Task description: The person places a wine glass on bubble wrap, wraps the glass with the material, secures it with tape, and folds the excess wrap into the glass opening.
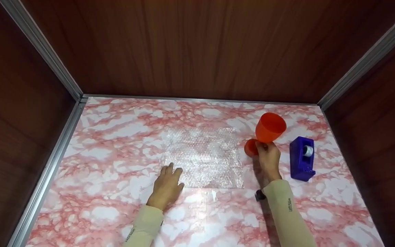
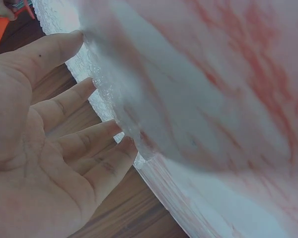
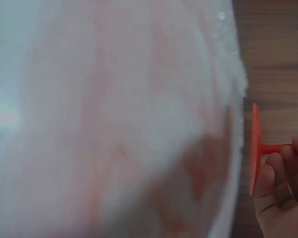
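Observation:
An orange plastic goblet [image 1: 269, 128] is in my right hand [image 1: 269, 159], whose fingers pinch its thin stem. The bowl's opening faces up in the head view, and the round foot [image 3: 256, 148] shows beside the fingers in the right wrist view. A sheet of clear bubble wrap [image 1: 204, 157] lies flat to the left of the goblet. My left hand [image 1: 166, 187] is at the sheet's lower left corner, fingers spread and fairly straight. In the left wrist view, its fingertips [image 2: 92, 85] meet the edge of the bubble wrap [image 2: 104, 91].
To the right of the goblet stands a purple tape dispenser [image 1: 301, 159] with a roll of tape in it. The table [image 1: 115, 164] has a pink and white marbled top. Dark wooden panels [image 1: 197, 48] with metal edging enclose it at the back and sides.

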A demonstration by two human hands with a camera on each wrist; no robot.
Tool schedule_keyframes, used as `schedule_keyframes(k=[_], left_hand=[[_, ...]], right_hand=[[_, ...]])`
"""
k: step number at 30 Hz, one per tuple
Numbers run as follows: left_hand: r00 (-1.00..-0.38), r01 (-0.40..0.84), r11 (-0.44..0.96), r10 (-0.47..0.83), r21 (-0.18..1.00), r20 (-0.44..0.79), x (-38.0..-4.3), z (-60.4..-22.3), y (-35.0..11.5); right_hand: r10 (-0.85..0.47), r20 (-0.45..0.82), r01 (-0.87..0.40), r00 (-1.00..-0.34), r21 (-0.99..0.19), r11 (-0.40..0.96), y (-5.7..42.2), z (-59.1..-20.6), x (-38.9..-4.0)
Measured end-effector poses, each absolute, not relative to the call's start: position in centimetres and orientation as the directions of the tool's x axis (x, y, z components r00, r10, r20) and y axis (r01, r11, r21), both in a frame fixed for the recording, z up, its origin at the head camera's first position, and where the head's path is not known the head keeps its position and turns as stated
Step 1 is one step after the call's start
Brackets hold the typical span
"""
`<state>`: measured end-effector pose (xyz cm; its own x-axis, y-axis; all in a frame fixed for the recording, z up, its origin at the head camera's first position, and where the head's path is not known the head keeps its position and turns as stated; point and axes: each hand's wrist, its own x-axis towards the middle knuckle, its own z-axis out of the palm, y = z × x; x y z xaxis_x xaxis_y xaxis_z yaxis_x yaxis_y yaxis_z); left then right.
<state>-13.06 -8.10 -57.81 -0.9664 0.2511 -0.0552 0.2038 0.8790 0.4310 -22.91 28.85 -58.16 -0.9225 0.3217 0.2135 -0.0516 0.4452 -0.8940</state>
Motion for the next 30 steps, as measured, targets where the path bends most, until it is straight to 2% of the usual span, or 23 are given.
schedule_keyframes(k=[9,22,30], left_hand=[[-0.963,0.206,0.875,0.261,0.438,-0.068,-12.7,-57.6,-7.9],[-0.958,0.265,0.882,0.288,0.391,0.0,-9.9,-58.3,-5.2],[-0.958,0.278,0.883,0.284,0.38,0.041,-8.3,-58.4,-3.5]], right_hand=[[0.221,0.42,-0.198,-0.88,-0.749,0.633,28.8,-56.1,-19.2],[0.134,0.543,-0.328,-0.829,-0.666,0.671,27.5,-54.8,-13.5],[0.091,0.61,-0.395,-0.787,-0.611,0.686,26.1,-54.3,-11.2]])
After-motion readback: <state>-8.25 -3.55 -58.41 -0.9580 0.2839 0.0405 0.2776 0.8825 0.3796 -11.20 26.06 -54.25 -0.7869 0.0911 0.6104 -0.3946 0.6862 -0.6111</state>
